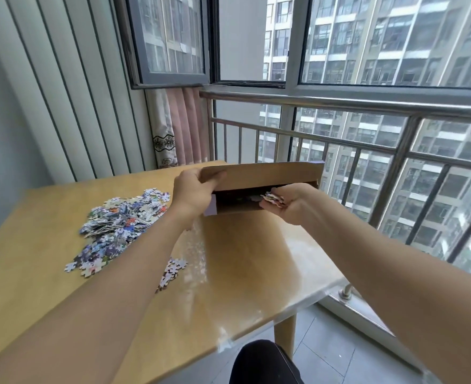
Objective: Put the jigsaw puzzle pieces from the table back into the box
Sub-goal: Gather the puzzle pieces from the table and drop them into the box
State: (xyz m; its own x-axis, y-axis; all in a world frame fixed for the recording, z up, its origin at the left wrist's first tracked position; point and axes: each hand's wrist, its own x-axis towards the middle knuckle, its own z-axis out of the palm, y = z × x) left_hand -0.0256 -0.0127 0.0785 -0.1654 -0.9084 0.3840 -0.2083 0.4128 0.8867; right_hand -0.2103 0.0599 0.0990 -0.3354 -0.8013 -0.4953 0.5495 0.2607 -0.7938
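The task is judged to be in progress, with the larger part of the work remaining. A large heap of puzzle pieces point(123, 217) lies on the table point(35, 286), left of the left forearm, and a small separate cluster of pieces point(172, 273) lies nearer the table's front, partly hidden by that forearm. Both groups are yet to be transferred. The box point(265, 176) stands at the far side of the table, near the railing point(339, 103), with its flap raised and its dark opening facing the person. A few pieces appear to lie inside the opening, but the interior is too dark to confirm how many. The left hand point(192, 189) grips the left end of the raised flap, with the fingers curled over its edge and the thumb underneath, and this grip holds the opening clear. The right hand point(287, 203) is cupped palm-up at the right side of the opening, with the fingers curled loosely upward around a handful of pieces point(273, 199). This handful rests on the fingers and the front of the palm, and it sits just at the mouth of the box, touching or nearly touching the lower edge; which of the two cannot be determined. The handful is not yet inside the box. The next step is judged to be tipping or sliding it through the opening.
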